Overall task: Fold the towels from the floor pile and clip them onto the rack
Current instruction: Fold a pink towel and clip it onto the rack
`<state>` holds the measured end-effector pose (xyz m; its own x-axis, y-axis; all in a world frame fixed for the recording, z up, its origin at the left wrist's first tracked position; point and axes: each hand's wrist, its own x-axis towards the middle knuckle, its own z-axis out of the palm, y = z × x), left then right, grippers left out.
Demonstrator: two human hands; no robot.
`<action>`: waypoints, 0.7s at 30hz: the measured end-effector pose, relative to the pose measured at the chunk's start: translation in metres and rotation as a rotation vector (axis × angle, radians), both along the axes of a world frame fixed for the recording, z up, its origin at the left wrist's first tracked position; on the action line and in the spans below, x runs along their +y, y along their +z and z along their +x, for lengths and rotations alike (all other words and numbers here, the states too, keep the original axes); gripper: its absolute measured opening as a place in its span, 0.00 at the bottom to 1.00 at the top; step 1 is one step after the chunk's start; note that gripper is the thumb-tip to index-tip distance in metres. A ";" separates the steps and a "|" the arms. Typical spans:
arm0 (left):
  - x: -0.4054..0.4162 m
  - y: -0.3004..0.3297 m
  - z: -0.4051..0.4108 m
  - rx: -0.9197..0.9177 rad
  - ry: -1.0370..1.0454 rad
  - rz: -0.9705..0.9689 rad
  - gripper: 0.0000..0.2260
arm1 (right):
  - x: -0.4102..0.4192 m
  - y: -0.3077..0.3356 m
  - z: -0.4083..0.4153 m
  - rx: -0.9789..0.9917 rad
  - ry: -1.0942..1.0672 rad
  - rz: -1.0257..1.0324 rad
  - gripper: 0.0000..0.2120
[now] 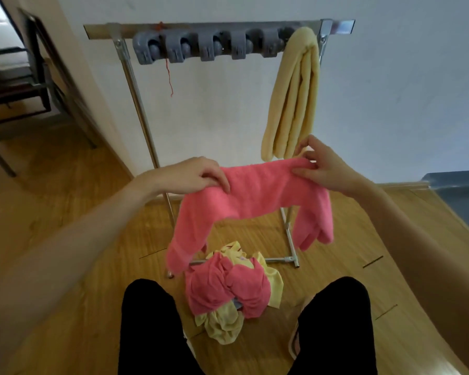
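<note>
Both hands, left point(201, 174) & right point(320, 169), each grip pinching pink towel point(255, 193) mid-frame, stretched w/ ends drooping to fold. Yellow towel point(293, 96) clipped upper right on rack point(217, 28); floor pile point(228, 288) bottom center.

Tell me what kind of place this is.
Probably a room in a home: a wood-look floor, plain white walls, a metal rack with grey clips, and dark furniture at the left.

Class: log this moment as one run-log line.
hands: left, right hold pink towel | rack: yellow towel clipped | pile: remains
</note>
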<state>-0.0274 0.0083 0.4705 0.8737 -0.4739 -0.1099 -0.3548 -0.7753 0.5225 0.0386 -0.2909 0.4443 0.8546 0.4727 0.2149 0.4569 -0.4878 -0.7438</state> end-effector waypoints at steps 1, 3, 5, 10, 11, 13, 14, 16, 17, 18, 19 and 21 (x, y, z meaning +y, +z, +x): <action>-0.001 0.007 0.009 -0.045 0.011 0.085 0.11 | 0.003 0.009 0.007 -0.077 0.072 -0.082 0.15; -0.004 0.021 0.026 -0.117 0.023 0.206 0.14 | 0.010 0.029 0.017 -0.191 0.187 -0.218 0.18; -0.008 0.036 0.040 -0.154 0.037 0.276 0.21 | 0.020 0.047 0.028 -0.267 0.243 -0.345 0.18; -0.017 0.078 0.079 -0.434 0.123 0.225 0.24 | 0.037 0.087 0.062 -0.344 0.156 -0.468 0.18; -0.019 0.087 0.088 -0.499 0.130 0.217 0.23 | 0.039 0.093 0.069 -0.357 0.104 -0.425 0.18; -0.023 0.103 0.104 -0.602 0.125 0.229 0.23 | 0.043 0.105 0.080 -0.383 -0.019 -0.335 0.19; -0.025 0.111 0.113 -0.638 0.125 0.240 0.24 | 0.045 0.112 0.085 -0.409 -0.076 -0.307 0.20; -0.031 0.125 0.129 -0.691 0.149 0.249 0.23 | 0.050 0.125 0.098 -0.483 -0.170 -0.256 0.20; -0.034 0.131 0.137 -0.715 0.172 0.247 0.23 | 0.052 0.131 0.104 -0.515 -0.203 -0.226 0.19; -0.038 0.136 0.144 -0.745 0.195 0.243 0.23 | 0.055 0.136 0.112 -0.540 -0.237 -0.195 0.16; -0.043 0.141 0.152 -0.778 0.217 0.243 0.22 | 0.058 0.140 0.121 -0.563 -0.274 -0.171 0.14; -0.054 0.147 0.165 -0.854 0.254 0.260 0.24 | 0.064 0.141 0.135 -0.604 -0.354 -0.165 0.11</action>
